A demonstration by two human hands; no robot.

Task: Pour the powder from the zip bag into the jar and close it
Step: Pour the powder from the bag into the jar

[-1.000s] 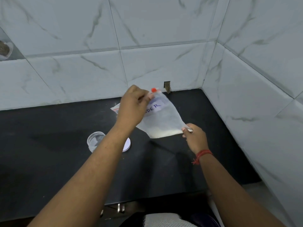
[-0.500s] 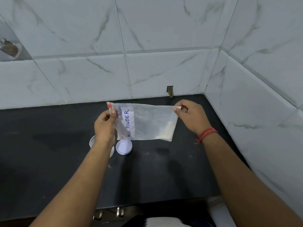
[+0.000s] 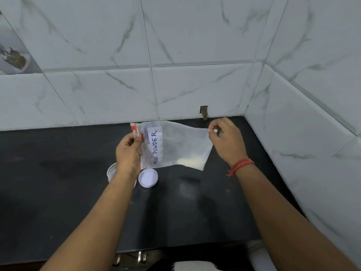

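A clear zip bag [image 3: 181, 143] labelled "MILK POWDER" hangs stretched sideways above the black counter [image 3: 58, 182]. My left hand [image 3: 129, 151] pinches its zip end with the red slider. My right hand [image 3: 226, 139] pinches the opposite top corner. A little white powder [image 3: 190, 161] lies along the bag's lower edge. Below the bag, a clear open jar [image 3: 111, 171] stands on the counter, mostly hidden behind my left wrist. Its white lid [image 3: 148, 177] lies beside it to the right.
Marble-tiled walls [image 3: 175, 85] close off the counter at the back and on the right, forming a corner. The counter's front edge runs near the bottom of the view, with metal handles [image 3: 140, 257] below it.
The bag has swung from a tilted hold to a level, stretched one. My left hand moved left and down along the zip end, my right hand rose to the far corner.
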